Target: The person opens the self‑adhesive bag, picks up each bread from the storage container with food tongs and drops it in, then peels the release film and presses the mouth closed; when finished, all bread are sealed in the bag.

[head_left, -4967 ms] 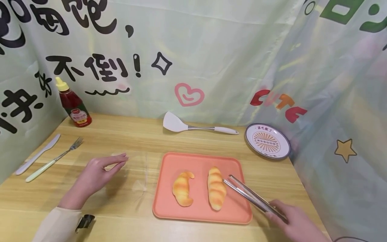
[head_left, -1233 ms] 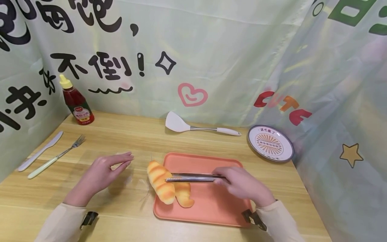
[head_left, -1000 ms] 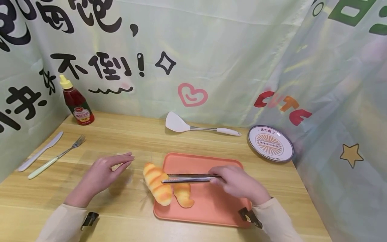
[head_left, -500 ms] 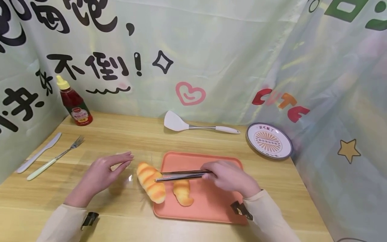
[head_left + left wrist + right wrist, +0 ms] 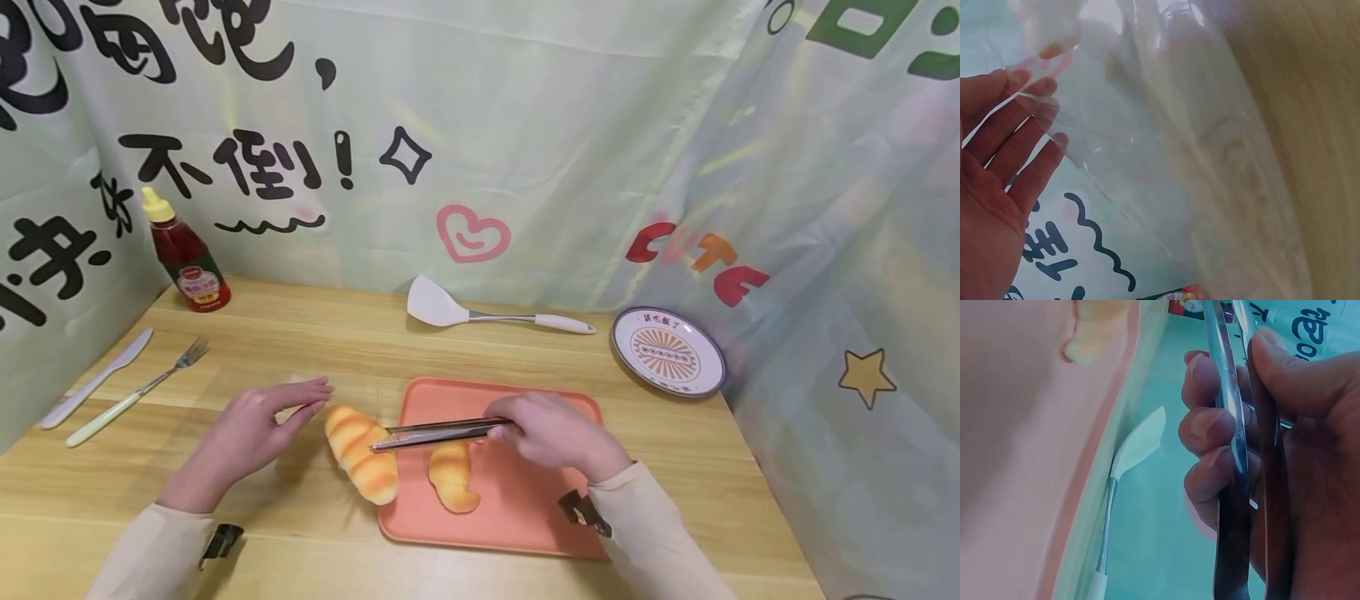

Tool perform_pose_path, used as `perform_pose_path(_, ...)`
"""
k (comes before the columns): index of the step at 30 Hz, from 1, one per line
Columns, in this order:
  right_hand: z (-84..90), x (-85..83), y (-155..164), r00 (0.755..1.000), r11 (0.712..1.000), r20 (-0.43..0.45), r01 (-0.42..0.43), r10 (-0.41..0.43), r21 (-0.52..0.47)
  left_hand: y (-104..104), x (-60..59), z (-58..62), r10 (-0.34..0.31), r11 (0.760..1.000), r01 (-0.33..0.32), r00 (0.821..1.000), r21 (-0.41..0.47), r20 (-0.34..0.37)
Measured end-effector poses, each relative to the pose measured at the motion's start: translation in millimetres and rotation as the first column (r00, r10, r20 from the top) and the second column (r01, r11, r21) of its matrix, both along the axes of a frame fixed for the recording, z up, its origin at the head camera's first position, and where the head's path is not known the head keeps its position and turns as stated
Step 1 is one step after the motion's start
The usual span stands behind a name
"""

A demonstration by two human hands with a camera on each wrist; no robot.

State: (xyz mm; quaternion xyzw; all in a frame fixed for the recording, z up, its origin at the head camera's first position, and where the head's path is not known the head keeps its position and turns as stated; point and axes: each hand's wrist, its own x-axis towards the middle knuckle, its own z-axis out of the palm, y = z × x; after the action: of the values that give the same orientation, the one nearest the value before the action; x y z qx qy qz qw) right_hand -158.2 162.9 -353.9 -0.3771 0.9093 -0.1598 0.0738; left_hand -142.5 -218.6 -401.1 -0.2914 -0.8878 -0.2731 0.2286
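Observation:
My right hand [image 5: 551,433] grips metal tongs [image 5: 435,433] that pinch a long striped bread roll [image 5: 360,454]. The roll hangs over the table just left of the orange tray [image 5: 525,517], close to my left hand [image 5: 288,404]. That hand lies with straight fingers on a clear plastic bag [image 5: 1166,144], whose edge crosses the fingers [image 5: 1029,144] in the left wrist view. A croissant [image 5: 452,475] stays on the tray. Up close in the right wrist view, my right hand [image 5: 1247,437] wraps the tongs [image 5: 1232,487] beside the tray [image 5: 1016,456].
A ketchup bottle [image 5: 183,262] stands at the back left. A knife [image 5: 93,379] and fork [image 5: 135,392] lie at the left edge. A white spatula [image 5: 487,315] rests behind the tray and a patterned plate [image 5: 667,350] at the back right. Printed curtains enclose the table.
Five seconds ago both breads lay on the tray. The tongs have since taken the roll and carried it steadily left, off the tray toward my left hand, which has stayed still.

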Motion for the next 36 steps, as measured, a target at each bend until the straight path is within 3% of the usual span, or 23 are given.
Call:
perform_pose_path(9, 4.9, -3.4, -11.3, 1.000, 1.000, 0.023, -0.017, 0.017, -0.001, 3.0, 1.1, 4.5, -0.021, 1.000, 0.021, 1.000, 0.005, 0.013)
perform_pose_path(19, 2.7, -10.0, -27.5, 0.997, 0.997, -0.012, -0.077, 0.077, -0.007, 6.4, 3.2, 7.3, -0.020, 1.000, 0.020, 0.999, 0.008, 0.028)
perform_pose_path(28, 1.2, -14.4, -38.1, 0.997, 0.998, 0.045, -0.065, 0.064, 0.013, 6.5, 3.2, 6.4, -0.020, 1.000, 0.020, 1.000, -0.004, 0.020)
perform_pose_path(36, 0.4, -18.2, -33.2, 0.999, 0.999, 0.017, -0.037, 0.037, 0.028, 0.7, 0.3, 2.2, -0.018, 1.000, 0.019, 0.999, -0.015, 0.028)
